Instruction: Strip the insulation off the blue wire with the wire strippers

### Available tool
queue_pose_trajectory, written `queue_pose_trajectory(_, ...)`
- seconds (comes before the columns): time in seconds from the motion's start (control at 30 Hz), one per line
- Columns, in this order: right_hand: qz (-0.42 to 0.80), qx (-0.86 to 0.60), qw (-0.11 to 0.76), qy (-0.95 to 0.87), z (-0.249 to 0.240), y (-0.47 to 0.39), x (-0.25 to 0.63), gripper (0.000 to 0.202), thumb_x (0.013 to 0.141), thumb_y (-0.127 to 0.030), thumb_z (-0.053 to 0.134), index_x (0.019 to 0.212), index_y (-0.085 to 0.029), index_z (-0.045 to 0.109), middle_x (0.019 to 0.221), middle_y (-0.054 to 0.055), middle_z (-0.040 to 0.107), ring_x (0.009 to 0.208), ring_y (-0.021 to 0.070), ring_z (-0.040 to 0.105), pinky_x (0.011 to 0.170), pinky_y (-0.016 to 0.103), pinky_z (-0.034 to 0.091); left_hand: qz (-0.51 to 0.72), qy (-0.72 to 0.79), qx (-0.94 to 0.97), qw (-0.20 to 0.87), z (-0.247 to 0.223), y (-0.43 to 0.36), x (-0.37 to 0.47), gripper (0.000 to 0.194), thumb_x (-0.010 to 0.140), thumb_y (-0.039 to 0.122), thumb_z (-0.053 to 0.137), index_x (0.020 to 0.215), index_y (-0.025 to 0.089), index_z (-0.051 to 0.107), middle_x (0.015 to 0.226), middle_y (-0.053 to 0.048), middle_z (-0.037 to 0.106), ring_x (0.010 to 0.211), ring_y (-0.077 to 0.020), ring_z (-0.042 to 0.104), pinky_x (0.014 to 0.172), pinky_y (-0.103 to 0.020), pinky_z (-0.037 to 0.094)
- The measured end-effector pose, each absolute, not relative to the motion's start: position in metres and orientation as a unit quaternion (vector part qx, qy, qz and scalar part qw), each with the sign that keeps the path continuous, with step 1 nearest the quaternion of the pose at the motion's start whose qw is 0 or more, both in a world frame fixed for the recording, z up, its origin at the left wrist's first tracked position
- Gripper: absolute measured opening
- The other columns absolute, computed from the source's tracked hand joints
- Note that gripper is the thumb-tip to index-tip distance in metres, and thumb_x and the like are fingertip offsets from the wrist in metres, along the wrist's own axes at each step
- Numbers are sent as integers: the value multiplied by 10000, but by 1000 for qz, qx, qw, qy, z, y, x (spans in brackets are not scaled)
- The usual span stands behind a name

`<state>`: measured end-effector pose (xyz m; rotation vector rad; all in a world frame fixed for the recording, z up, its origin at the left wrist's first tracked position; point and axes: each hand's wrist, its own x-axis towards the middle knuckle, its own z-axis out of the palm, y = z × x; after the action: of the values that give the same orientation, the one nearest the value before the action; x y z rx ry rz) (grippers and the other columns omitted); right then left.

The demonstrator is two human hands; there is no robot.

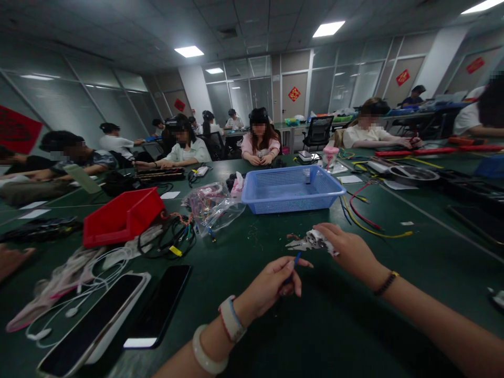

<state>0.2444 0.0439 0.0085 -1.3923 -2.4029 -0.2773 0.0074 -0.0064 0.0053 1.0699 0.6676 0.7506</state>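
The left hand (280, 275) pinches a thin blue piece (297, 258), perhaps wire, between thumb and fingers; its upper end points away from the wearer. Just beyond and to the right, the right hand (350, 248) is closed over a metal hand tool (314, 240), whose pointed jaws face left, past the fingertips. The fingers hide its handles. The tool and the blue piece are near each other but apart.

Small scraps (255, 233) lie on the green worktop (228, 257), beyond the left hand. Farther beyond both hands stands a blue mesh basket (291, 206). Left of the basket is a transparent plastic bag (212, 215) of coloured wires. A red bin (118, 220) lies farther left, well apart from the hands. Nearer the wearer, left of the left hand, lie a dark phone (161, 302) and coiled white earphones (94, 278). Beyond the right hand, to its right, runs a yellow wire (394, 235). A person in pink (260, 144) sits across.
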Motion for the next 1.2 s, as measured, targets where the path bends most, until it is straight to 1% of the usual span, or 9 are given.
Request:
queue_pose_trajectory(0.07, -111, -504, 179, -837, 8, 42, 243, 482, 790, -84, 477, 1258, -190, 516, 1248, 135, 542, 754, 197, 658, 652, 335, 537, 334, 304, 484, 750, 5, -6, 7, 452, 899, 461, 529, 1171, 106, 592, 586, 5, 584, 456, -66, 350, 475, -220, 212)
queue_pose_trajectory(0.2, -84, -543, 218, -807, -2, 37, 238, 521, 764, -60, 475, 1267, -194, 502, 1117, 116, 543, 715, 167, 625, 615, 292, 520, 324, 300, 480, 758, 6, -6, 6, 414, 886, 428, 562, 1155, 116, 602, 593, 12, 585, 443, -56, 342, 480, -215, 228)
queue_pose_trajectory(0.47, -13, -553, 237, -799, -11, 32, 237, 478, 776, -113, 509, 1239, -231, 490, 1098, 59, 618, 799, 188, 646, 634, 293, 497, 317, 316, 483, 753, 4, -6, 7, 379, 876, 425, 574, 1097, 120, 609, 583, 19, 583, 406, -45, 328, 441, -204, 206)
queue_pose_trajectory(0.63, 14, -540, 252, -803, -12, 34, 238, 369, 797, -163, 537, 1159, -233, 548, 1022, 49, 624, 859, 188, 621, 710, 302, 486, 313, 309, 488, 753, 2, -6, 7, 347, 896, 390, 549, 1108, 121, 606, 597, 17, 591, 397, -38, 329, 434, -199, 211)
queue_pose_trajectory(0.73, 22, -515, 258, -817, -14, 34, 238, 362, 795, -173, 546, 1154, -217, 563, 981, 62, 597, 860, 191, 594, 740, 322, 488, 313, 311, 486, 754, 0, -6, 7, 361, 900, 387, 542, 1139, 122, 597, 605, 16, 596, 392, -34, 328, 432, -196, 224)
queue_pose_trajectory(0.83, 25, -493, 271, -826, -17, 36, 239, 433, 774, -130, 535, 1202, -194, 549, 1031, 92, 551, 869, 186, 578, 765, 335, 503, 311, 321, 487, 751, 0, -5, 7, 372, 902, 393, 535, 1149, 121, 590, 614, 10, 604, 398, -36, 349, 423, -189, 228)
queue_pose_trajectory(0.97, -50, -479, 268, -834, -23, 43, 244, 473, 714, -53, 514, 1156, -204, 587, 1184, 126, 521, 1104, 270, 502, 946, 473, 427, 304, 332, 498, 741, 0, -3, 6, 335, 909, 380, 521, 1116, 125, 589, 623, 14, 607, 394, -33, 374, 401, -173, 233)
queue_pose_trajectory(1.07, -43, -443, 260, -857, -26, 49, 246, 464, 723, -61, 505, 1161, -192, 576, 1205, 121, 559, 1167, 269, 475, 1001, 494, 379, 296, 341, 503, 737, 1, -3, 5, 315, 909, 372, 526, 1092, 123, 590, 627, 18, 608, 375, -24, 376, 381, -160, 235)
queue_pose_trajectory(1.2, -52, -445, 235, -863, -22, 46, 243, 467, 731, -47, 480, 1166, -186, 577, 1125, 100, 638, 1081, 251, 527, 961, 460, 398, 292, 335, 489, 751, 1, -4, 5, 300, 883, 357, 572, 1070, 123, 593, 680, -1, 635, 393, -35, 458, 375, -151, 312)
